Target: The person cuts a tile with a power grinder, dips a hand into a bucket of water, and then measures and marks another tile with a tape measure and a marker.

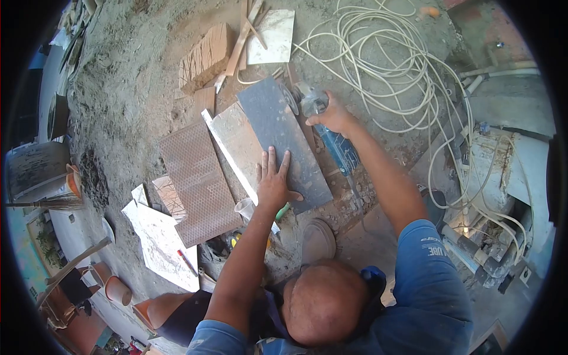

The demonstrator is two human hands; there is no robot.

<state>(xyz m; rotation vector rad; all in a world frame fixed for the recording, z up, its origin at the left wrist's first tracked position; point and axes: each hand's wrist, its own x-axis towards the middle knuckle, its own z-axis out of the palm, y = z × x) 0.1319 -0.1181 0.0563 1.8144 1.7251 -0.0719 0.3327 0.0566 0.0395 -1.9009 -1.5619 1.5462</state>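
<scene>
My left hand (274, 184) lies flat with fingers spread on a dark grey tile (287, 139), pressing near its lower end. In my right hand (336, 115) is a blue angle grinder (337, 145), gripped around its head end. The grinder's disc (290, 99) sits right at the tile's upper right edge, and its cord (357, 192) trails down toward me. Beneath the dark tile lies a lighter, dusty slab (236, 130) with a white strip (231, 157) along its left side. A brown patterned tile (200, 177) rests to the left.
Coiled pale cable or hose (384, 65) spreads over the ground at upper right. A grooved block (206, 56), wood strips (241, 38) and a white tile piece (272, 36) lie farther out. White boards (160, 242) with a red pen (187, 261), and a white cup (244, 207), are nearer. My sandalled foot (318, 241) is close below the tile.
</scene>
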